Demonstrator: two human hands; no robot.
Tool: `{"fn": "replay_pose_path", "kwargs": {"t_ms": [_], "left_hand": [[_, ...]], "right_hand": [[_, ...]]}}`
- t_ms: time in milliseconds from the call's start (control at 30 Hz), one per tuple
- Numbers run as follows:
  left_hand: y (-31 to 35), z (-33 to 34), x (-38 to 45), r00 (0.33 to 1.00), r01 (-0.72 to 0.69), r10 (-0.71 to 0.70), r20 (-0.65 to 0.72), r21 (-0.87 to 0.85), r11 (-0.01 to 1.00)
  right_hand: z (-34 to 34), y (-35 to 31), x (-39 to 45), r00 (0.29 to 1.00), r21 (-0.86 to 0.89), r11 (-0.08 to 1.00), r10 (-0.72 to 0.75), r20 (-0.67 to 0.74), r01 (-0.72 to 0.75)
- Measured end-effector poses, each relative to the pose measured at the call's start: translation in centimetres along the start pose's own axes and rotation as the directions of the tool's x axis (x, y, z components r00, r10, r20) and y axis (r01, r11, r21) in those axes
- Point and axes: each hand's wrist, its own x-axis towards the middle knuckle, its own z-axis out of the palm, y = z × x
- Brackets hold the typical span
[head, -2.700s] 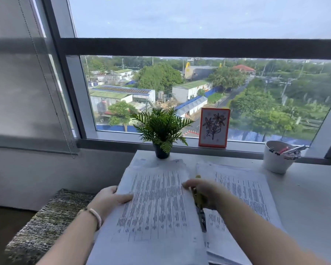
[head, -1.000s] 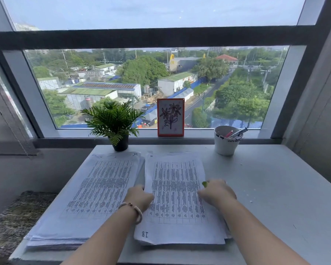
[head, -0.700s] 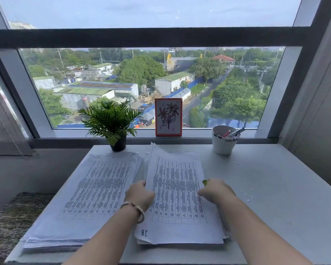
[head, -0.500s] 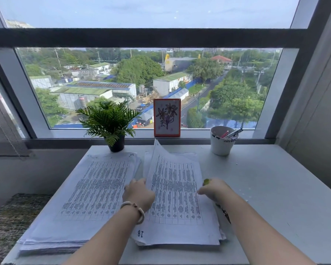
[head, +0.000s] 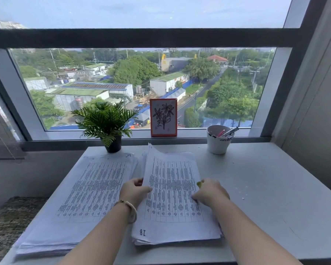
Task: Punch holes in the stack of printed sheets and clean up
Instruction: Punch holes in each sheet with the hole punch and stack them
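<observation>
Two piles of thin white paper lie side by side on a smooth pale grey table [head: 266, 188], and the potted fern [head: 107, 121] at the table's far edge serves as the landmark. The left stack of sheets [head: 80, 197] starts just in front of the fern's black pot and runs toward the person, its long axis pointing from the window to the near edge; its top page is flat, printed with dense rows of small black text in a grid, and its many edges show as a thick layered block at the near end. The right stack of sheets [head: 172, 197] lies to the right of the fern, parallel to the first, long axis also toward the window, with a handwritten "18" on its near left corner. Its top sheet curls up along the left side, the far left corner raised off the pile. The left hand [head: 135, 193], with a beaded bracelet on the wrist, pinches that lifted left edge between thumb and fingers. The right hand [head: 210, 192] is curled at the pile's right edge around a small yellow-green object [head: 199, 184]; what it is cannot be told. Right of the fern on the sill stands an orange-framed flower drawing [head: 163, 117], and farther right a white ceramic cup [head: 217, 142] holding pens. Small white specks dot the table right of the piles.
</observation>
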Motion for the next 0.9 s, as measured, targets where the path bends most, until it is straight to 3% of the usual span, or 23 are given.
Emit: {"fn": "replay_pose_path", "kwargs": {"t_ms": [100, 233, 333, 433, 533, 633, 733, 833, 900], "left_hand": [[0.3, -0.2, 0.9, 0.988, 0.05, -0.042, 0.15, -0.047, 0.998], [0.4, 0.7, 1.7, 0.991, -0.016, 0.008, 0.132, 0.061, 0.998], [1.1, 0.8, 1.7, 0.973, 0.174, -0.165, 0.161, -0.043, 0.984], [2.1, 0.3, 0.8, 0.885, 0.39, -0.35, 0.309, -0.08, 0.917], [2.1, -0.5, 1.6, 0.831, 0.418, -0.375, 0.412, -0.018, 0.908], [2.5, -1.1, 1.6, 0.836, 0.392, -0.326, 0.441, -0.065, 0.918], [3.5, -1.2, 0.6, 0.892, 0.256, -0.156, 0.424, -0.192, 0.947], [5.8, -1.3, 0.1, 0.943, 0.001, 0.07, 0.325, -0.215, 0.977], [8.1, -1.5, -0.5, 0.94, -0.169, 0.221, 0.259, -0.211, 0.963]], "right_hand": [[-0.1, 0.1, 0.0, 1.0, 0.013, 1.0, -0.007, 0.011, 0.006], [-0.6, 0.3, 0.1, 0.999, 0.044, 0.999, -0.03, 0.043, 0.028], [-1.5, 0.8, 0.3, 0.994, 0.182, 0.981, -0.081, 0.073, 0.067], [-2.4, 1.4, 0.7, 0.988, 0.425, 0.905, -0.084, 0.129, 0.022], [-3.8, 2.1, 1.0, 0.959, 0.529, 0.839, -0.036, 0.281, -0.124], [-5.6, 2.6, 1.4, 0.908, 0.481, 0.844, 0.016, 0.419, -0.237], [-7.0, 2.3, 1.0, 0.887, 0.517, 0.835, -0.08, 0.454, -0.189], [-8.5, 0.5, -0.1, 0.944, 0.677, 0.731, -0.274, 0.184, 0.08], [-9.5, -0.8, -1.2, 0.932, 0.731, 0.625, -0.361, -0.042, 0.275]]}}
